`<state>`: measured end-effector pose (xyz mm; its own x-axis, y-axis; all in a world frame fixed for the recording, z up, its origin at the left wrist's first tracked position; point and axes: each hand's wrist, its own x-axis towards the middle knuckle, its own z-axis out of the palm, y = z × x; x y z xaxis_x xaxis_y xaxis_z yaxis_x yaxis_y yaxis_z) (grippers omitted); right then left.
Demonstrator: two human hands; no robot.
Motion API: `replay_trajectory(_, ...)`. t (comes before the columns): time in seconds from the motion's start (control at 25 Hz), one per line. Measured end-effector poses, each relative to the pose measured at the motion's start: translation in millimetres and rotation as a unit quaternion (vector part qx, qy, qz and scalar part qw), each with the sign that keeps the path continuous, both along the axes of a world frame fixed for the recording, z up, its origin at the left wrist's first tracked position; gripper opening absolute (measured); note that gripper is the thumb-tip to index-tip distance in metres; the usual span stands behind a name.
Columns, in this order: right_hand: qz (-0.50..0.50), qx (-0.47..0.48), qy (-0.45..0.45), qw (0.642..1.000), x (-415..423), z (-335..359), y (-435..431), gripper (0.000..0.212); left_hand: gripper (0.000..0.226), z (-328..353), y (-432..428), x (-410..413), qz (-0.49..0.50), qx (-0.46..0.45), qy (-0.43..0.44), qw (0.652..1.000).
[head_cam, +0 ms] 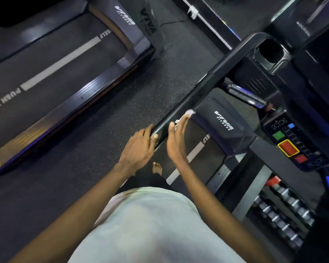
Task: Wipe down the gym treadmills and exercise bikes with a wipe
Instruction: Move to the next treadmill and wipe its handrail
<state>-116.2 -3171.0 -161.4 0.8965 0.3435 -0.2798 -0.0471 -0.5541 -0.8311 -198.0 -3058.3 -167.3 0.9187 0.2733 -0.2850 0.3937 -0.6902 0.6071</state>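
Right hand (177,141): fingers straight and held together, palm flat to the inner face of the rail (198,92), pressing the wipe (190,112) against it. We see the wipe only as crumpled white bits past the fingertips and beside the thumb.

Left hand (139,147): fingers curled over the rail's blunt near end, gripping it.

The rail is a long, glossy black bar with rounded edges, running up to the console (292,145), a dark panel with square green and red buttons.

Below the rail is the treadmill (224,126): smooth moulded hood with white lettering, dull grained belt with a pale stripe.

Floor (122,103): dark speckled rubber. Second treadmill (55,63) to the left, apart. Metal-ended dumbbells (285,211) racked at lower right.
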Motion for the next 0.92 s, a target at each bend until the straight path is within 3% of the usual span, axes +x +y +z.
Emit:
replay_trajectory(0.2,-0.148,0.152,0.154,0.965,38.2,-37.0,-7.9,0.072,0.068,3.3,-4.7,1.5,-0.021,0.041,0.003,0.999)
replay_trajectory(0.44,-0.295,0.157,0.065,0.940,32.8,-32.5,-20.0,0.028,0.070,7.8,-14.4,19.8,-0.011,0.033,-0.002,0.999)
replay_trajectory(0.6,-0.402,0.183,0.146,0.885,67.3,-32.2,-17.2,0.016,0.069,5.9,-19.1,22.3,0.006,0.062,0.004,0.998)
replay_trajectory(0.68,-0.422,0.170,0.166,0.875,69.6,-34.0,-15.1,0.014,0.069,5.5,-19.5,22.7,0.008,0.068,0.010,0.998)
replay_trajectory(0.84,-0.360,0.171,0.161,0.903,47.5,-29.3,-15.8,0.015,0.074,10.3,-19.8,33.9,-0.007,0.050,0.012,0.999)
replay_trajectory(0.92,-0.375,0.161,0.167,0.897,65.2,-28.7,-17.0,0.017,0.080,11.0,-18.6,41.8,-0.030,0.052,0.021,0.998)
